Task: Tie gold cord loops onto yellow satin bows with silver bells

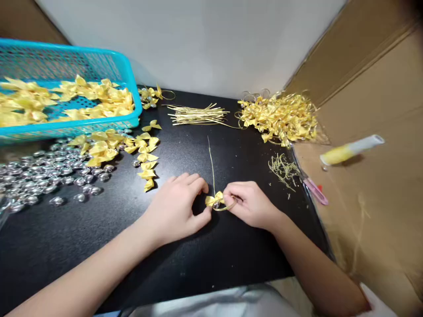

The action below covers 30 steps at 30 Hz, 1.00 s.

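Head view, item by item. My left hand (pixel 178 207) rests on the matte black tabletop (pixel 205 264), thumb and forefinger pinched on the left wing of a small yellow satin ribbon bow (pixel 214 200); the grip is closed on the bow. My right hand (pixel 249 203) sits just beside it, fingers curled and clenched on the bow's right side, where a loop of thin gold cord (pixel 228 207) curves under the fingertips. A straight length of thin gold wire (pixel 211 163) rises from the bow toward the back of the table. The bow lies between both hands, at the table's middle, touching each. Far left: a turquoise plastic mesh basket (pixel 128 75) holding loose yellow ribbon bows (pixel 66 101). Below its rim, a spill of clear glass pebbles (pixel 42 176) across the tabletop, and next to these a row of more loose yellow bows (pixel 145 160). Back centre: a bundle of cut pale-gold wire strands (pixel 198 115). Back right: a heap of finished yellow bows with gold loops (pixel 280 116). Nearer the right edge, a scatter of gold cord trimmings (pixel 282 169), and just beside them a pink-handled cutter (pixel 315 190). On the brown cardboard panel (pixel 380 207) to the right lies a yellow-and-white tube (pixel 350 150).
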Tool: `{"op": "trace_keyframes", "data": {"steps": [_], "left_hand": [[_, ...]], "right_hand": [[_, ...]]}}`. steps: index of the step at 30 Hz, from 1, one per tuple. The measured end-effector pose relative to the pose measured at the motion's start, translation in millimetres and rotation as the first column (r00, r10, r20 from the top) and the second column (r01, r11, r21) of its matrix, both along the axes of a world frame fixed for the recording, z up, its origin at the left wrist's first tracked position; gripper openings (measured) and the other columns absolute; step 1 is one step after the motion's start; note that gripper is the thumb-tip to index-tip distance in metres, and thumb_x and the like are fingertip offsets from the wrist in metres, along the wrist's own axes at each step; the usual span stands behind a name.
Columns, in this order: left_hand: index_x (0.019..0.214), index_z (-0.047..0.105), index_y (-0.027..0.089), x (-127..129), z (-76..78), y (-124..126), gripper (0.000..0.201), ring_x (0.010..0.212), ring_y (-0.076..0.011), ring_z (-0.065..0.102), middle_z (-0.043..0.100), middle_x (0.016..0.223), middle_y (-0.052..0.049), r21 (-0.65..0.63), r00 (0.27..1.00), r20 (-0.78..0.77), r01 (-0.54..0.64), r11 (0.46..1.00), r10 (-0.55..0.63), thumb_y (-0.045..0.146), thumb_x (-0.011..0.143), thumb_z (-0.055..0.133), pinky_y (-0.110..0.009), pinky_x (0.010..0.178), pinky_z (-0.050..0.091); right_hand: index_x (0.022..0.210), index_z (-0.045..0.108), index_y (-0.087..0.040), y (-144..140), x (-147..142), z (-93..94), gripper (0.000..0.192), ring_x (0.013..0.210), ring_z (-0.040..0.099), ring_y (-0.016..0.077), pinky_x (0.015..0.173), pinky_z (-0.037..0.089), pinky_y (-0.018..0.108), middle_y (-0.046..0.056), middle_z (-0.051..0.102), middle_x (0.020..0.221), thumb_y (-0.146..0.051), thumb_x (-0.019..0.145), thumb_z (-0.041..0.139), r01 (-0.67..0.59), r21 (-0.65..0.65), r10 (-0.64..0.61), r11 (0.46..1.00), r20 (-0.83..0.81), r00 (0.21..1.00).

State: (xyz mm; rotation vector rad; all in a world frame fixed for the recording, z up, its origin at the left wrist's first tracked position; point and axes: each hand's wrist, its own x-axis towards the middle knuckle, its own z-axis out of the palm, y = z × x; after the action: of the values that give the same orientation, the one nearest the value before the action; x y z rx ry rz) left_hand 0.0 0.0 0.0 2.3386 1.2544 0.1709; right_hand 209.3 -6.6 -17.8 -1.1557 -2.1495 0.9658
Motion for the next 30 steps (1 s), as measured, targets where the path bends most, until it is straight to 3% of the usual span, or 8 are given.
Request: {"op": "trace_keyframes", "data": {"steps": [10, 15, 18, 22, 25, 28, 30], "left_hand": [[0.086, 0.059, 0.020, 5, -13.7, 1, 0.009, 0.087, -0.0245, 0.054, 0.061, 0.090, -0.005, -0.030, 0.997, 0.079, -0.005, 1.000, 0.007, 0.028, 0.086, 0.055, -0.037, 0.075, 0.041], [0.082, 0.055, 0.019, 6, -12.7, -1, 0.005, 0.078, -0.0197, 0.056, 0.060, 0.078, -0.002, -0.122, 0.968, 0.242, -0.034, 0.992, 0.063, 0.020, 0.086, 0.053, -0.030, 0.069, 0.040], [0.083, 0.055, 0.019, 6, -10.2, -2, 0.005, 0.069, -0.0153, 0.057, 0.061, 0.073, 0.001, -0.228, 0.937, 0.333, -0.030, 0.973, 0.107, 0.019, 0.087, 0.052, -0.026, 0.064, 0.040], [0.087, 0.057, 0.019, 6, -8.7, -3, 0.007, 0.062, -0.0116, 0.056, 0.061, 0.070, 0.003, -0.279, 0.897, 0.415, -0.031, 0.960, 0.150, 0.020, 0.089, 0.051, -0.023, 0.061, 0.042], [0.097, 0.058, 0.019, 6, -9.3, -3, 0.010, 0.064, -0.0112, 0.059, 0.065, 0.074, 0.003, -0.328, 0.863, 0.466, -0.038, 0.944, 0.197, 0.023, 0.090, 0.053, -0.021, 0.061, 0.046], [0.103, 0.056, 0.019, 7, -10.3, -2, 0.015, 0.068, -0.0114, 0.062, 0.067, 0.079, 0.002, -0.361, 0.837, 0.498, -0.037, 0.932, 0.226, 0.024, 0.089, 0.055, -0.022, 0.063, 0.050], [0.098, 0.056, 0.018, 7, -11.0, -2, 0.011, 0.068, -0.0111, 0.062, 0.066, 0.078, 0.002, -0.361, 0.828, 0.514, -0.027, 0.932, 0.223, 0.024, 0.089, 0.055, -0.022, 0.064, 0.051]], "right_hand": [[0.063, 0.037, -0.018, -1, -5, -4.8, 0.026, 0.055, 0.038, 0.0083, 0.056, 0.025, 0.022, -0.004, 0.041, 0.060, -0.016, 0.086, 0.047, -0.027, 0.032, 0.022, 0.999, 0.127, 0.992], [0.063, 0.040, -0.018, -1, -6, -6.8, 0.024, 0.057, 0.040, 0.0089, 0.057, 0.027, 0.023, -0.003, 0.044, 0.061, -0.017, 0.087, 0.047, -0.028, 0.040, 0.022, 0.999, 0.137, 0.990], [0.065, 0.044, -0.018, -1, -6, -6.8, 0.022, 0.058, 0.042, 0.0091, 0.057, 0.028, 0.023, -0.003, 0.046, 0.062, -0.016, 0.087, 0.047, -0.025, 0.044, 0.020, 0.999, 0.113, 0.993], [0.067, 0.048, -0.017, -1, -6, -5.1, 0.020, 0.056, 0.040, 0.0081, 0.056, 0.029, 0.022, -0.004, 0.045, 0.063, -0.015, 0.087, 0.048, -0.020, 0.043, 0.019, 0.999, 0.040, 0.999], [0.068, 0.051, -0.017, -1, -5, -2.1, 0.021, 0.059, 0.041, 0.0095, 0.058, 0.032, 0.022, -0.003, 0.047, 0.062, -0.014, 0.088, 0.048, 0.015, 0.114, -0.014, 0.993, -0.014, 1.000], [0.069, 0.056, -0.016, -1, -4, 0.6, 0.019, 0.077, 0.047, 0.0147, 0.071, 0.039, 0.027, 0.004, 0.057, 0.079, -0.017, 0.087, 0.053, 0.085, 0.210, -0.082, 0.974, -0.021, 0.996], [0.070, 0.058, -0.016, -1, -4, 1.0, 0.017, 0.089, 0.050, 0.0175, 0.079, 0.041, 0.030, 0.007, 0.059, 0.097, -0.017, 0.086, 0.055, 0.087, 0.192, -0.084, 0.978, -0.025, 0.996]]}}
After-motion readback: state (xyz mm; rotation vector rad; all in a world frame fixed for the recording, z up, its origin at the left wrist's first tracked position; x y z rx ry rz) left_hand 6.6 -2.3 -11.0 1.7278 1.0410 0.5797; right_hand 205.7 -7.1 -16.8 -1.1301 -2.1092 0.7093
